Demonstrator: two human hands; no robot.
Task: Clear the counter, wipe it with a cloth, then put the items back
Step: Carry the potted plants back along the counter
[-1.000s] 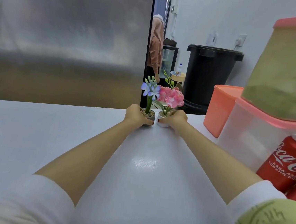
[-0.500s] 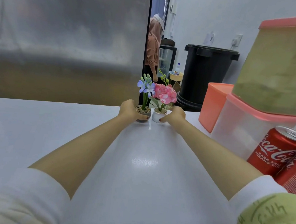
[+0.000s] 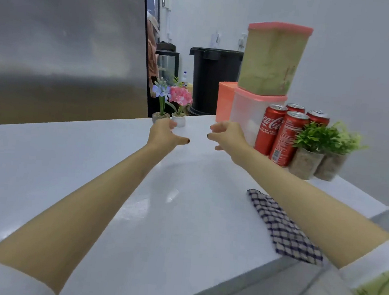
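Head view: the left grip is released, with the thumb stretched out to the right and the fingers reaching forward to the foot of the blue-flower pot. Whether they touch the pot cannot be told. The right grip is released too, its fingers loosely bent around nothing, hovering just above the white surface and apart from the left grip. The blue-flower pot stands upright at the far edge of the surface, just beside the pink-flower pot, which is white and also upright. To the right of the right grip stands a clear container with a pink lid. A container of greenish powder is stacked on it, and an orange container stands behind it. Next come 4 red cola cans in a tight cluster, then 2 green plants in grey pots, side by side near the wall. A blue-and-white checked cloth lies flat near the right edge of the surface, partly hidden under the right forearm. Beyond the surface are a steel fridge on the left and a black bin.
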